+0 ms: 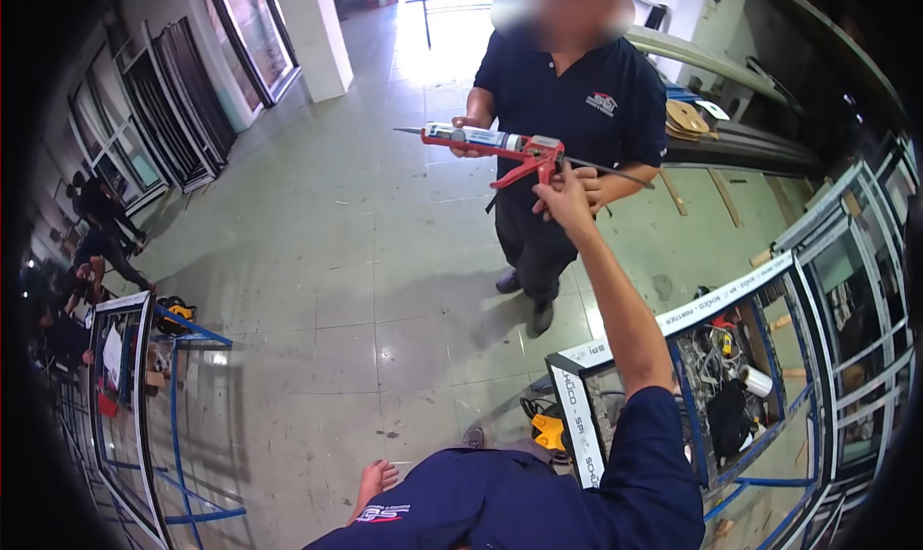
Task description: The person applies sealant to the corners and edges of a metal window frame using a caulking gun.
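Observation:
A red caulking gun (524,148) with a white and blue sealant cartridge (478,135) points to the left in front of a co-worker (567,88) in a dark polo shirt. My right hand (567,202) is stretched forward, its fingers closed at the gun's rear handle. One co-worker's hand (470,138) supports the cartridge from behind and below; the other (589,187) is close behind my right hand, partly covered by it. Low beside my body, my left hand (378,477) hangs with loosely bent fingers and nothing visible in it.
On my right a taped window frame (582,420) rests on blue stands, with tools and a white roll (756,382) inside its outline. A yellow tool (549,431) is by its corner. Another frame (146,396) stands left, near other people. Panels (187,98) lean along the wall.

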Motion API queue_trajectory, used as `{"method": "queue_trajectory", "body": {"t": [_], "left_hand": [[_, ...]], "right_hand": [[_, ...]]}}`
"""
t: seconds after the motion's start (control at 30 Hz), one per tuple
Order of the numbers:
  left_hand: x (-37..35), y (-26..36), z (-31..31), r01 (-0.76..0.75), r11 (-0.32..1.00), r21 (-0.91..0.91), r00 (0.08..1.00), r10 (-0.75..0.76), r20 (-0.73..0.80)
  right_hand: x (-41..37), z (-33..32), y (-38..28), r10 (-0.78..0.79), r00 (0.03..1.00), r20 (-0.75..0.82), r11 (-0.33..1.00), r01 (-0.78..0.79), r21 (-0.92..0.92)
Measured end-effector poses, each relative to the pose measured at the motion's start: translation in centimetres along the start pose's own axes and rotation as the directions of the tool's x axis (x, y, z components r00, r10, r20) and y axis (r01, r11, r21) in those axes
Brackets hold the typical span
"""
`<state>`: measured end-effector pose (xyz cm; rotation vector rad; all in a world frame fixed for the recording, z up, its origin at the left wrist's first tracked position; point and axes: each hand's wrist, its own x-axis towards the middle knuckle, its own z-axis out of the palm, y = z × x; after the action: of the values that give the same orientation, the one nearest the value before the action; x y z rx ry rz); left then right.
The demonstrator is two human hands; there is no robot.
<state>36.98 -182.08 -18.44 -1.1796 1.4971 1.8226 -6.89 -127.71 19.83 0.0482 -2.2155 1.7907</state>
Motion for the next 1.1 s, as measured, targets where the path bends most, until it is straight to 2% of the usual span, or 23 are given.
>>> {"method": "queue_trajectory", "body": {"t": [0.13,0.17,0.2,0.27,0.33,0.37,0.4,0.43,0.47,0.5,0.53,0.57,0.6,0.63,0.67,0.7,0.73,0.8,0.9,0.97,1.0,1.07,1.1], "left_hand": [[1.4,2.2,0.1,-0.037,0.999,0.021,0.999,0.038,-0.032],[1.4,2.4,0.1,-0.043,0.999,0.020,0.999,0.044,-0.032],[1.4,2.8,0.3,-0.052,0.998,0.023,0.998,0.052,-0.029],[1.6,3.9,1.1,-0.050,0.998,0.031,0.999,0.051,-0.010],[1.6,4.0,1.6,-0.023,0.999,0.039,1.000,0.023,0.013],[2.3,3.9,1.7,0.000,0.998,0.065,1.000,-0.001,0.015],[2.1,4.6,2.0,-0.040,0.998,0.038,0.999,0.039,0.034],[1.1,4.8,2.5,-0.061,0.998,0.025,0.997,0.060,0.047],[-0.5,5.1,1.9,-0.078,0.997,0.018,0.995,0.077,0.058],[-1.3,5.6,0.7,-0.070,0.990,0.125,0.996,0.062,0.060],[-0.7,6.2,0.1,-0.072,0.973,0.218,0.996,0.057,0.073],[0.1,6.7,0.0,-0.083,0.953,0.292,0.994,0.059,0.091],[-1.4,8.0,0.1,-0.288,0.728,0.622,0.957,0.198,0.212],[-3.5,9.3,0.8,-0.461,0.373,0.805,0.884,0.266,0.383],[-5.6,9.9,2.0,-0.569,-0.039,0.821,0.792,0.244,0.560],[-4.3,9.8,2.0,-0.464,0.015,0.886,0.881,0.117,0.459],[-3.5,9.9,2.1,-0.426,0.051,0.903,0.903,0.077,0.422],[-1.1,10.2,3.8,-0.307,0.207,0.929,0.951,0.021,0.310],[4.9,11.3,8.0,-0.054,0.565,0.823,0.995,-0.042,0.094],[9.9,11.7,12.0,0.077,0.719,0.690,0.996,-0.082,-0.025],[11.9,11.7,14.3,0.095,0.756,0.647,0.995,-0.074,-0.060],[14.6,11.9,19.0,0.031,0.739,0.673,1.000,-0.019,-0.025],[15.2,12.2,20.6,-0.065,0.689,0.722,0.998,0.028,0.064]], "right_hand": [[-3.6,6.0,1.1,-0.043,0.962,0.269,0.993,0.011,0.118],[-5.4,6.9,1.0,-0.005,0.931,0.366,0.989,-0.049,0.140],[-7.2,7.2,1.1,0.027,0.891,0.454,0.982,-0.109,0.155],[-10.1,6.8,4.2,0.124,0.740,0.661,0.977,-0.207,0.049],[-13.1,5.9,7.5,0.224,0.676,0.702,0.951,-0.310,-0.004],[-14.2,5.0,9.9,0.313,0.671,0.672,0.937,-0.335,-0.102],[-14.5,3.0,13.4,0.326,0.690,0.647,0.936,-0.140,-0.322],[-15.2,1.2,19.5,0.346,0.756,0.556,0.882,-0.060,-0.467],[-16.8,-1.3,20.9,0.410,0.863,0.295,0.803,-0.188,-0.566],[-17.5,-4.5,23.5,0.465,0.866,0.183,0.760,-0.284,-0.584],[-19.0,-7.2,25.4,0.445,0.893,-0.060,0.752,-0.410,-0.516],[-20.2,-9.5,27.1,0.428,0.858,-0.285,0.694,-0.514,-0.504],[-21.4,-11.3,28.1,0.332,0.853,-0.403,0.739,-0.501,-0.451],[-21.7,-13.4,28.8,0.226,0.830,-0.510,0.779,-0.468,-0.417],[-21.9,-14.9,29.5,0.120,0.845,-0.521,0.779,-0.406,-0.478],[-22.1,-16.0,30.2,0.016,0.852,-0.523,0.767,-0.346,-0.540],[-22.6,-16.8,30.7,-0.088,0.851,-0.517,0.745,-0.289,-0.602],[-23.0,-17.5,30.5,-0.143,0.871,-0.471,0.817,-0.164,-0.552],[-23.0,-16.7,29.8,-0.078,0.890,-0.449,0.762,-0.237,-0.603],[-22.6,-16.7,29.5,-0.068,0.875,-0.479,0.761,-0.265,-0.592],[-22.8,-16.7,29.6,-0.077,0.874,-0.480,0.777,-0.249,-0.578],[-22.7,-16.8,29.6,-0.094,0.869,-0.486,0.756,-0.255,-0.602],[-22.8,-16.8,29.5,-0.080,0.871,-0.485,0.763,-0.260,-0.592]]}}
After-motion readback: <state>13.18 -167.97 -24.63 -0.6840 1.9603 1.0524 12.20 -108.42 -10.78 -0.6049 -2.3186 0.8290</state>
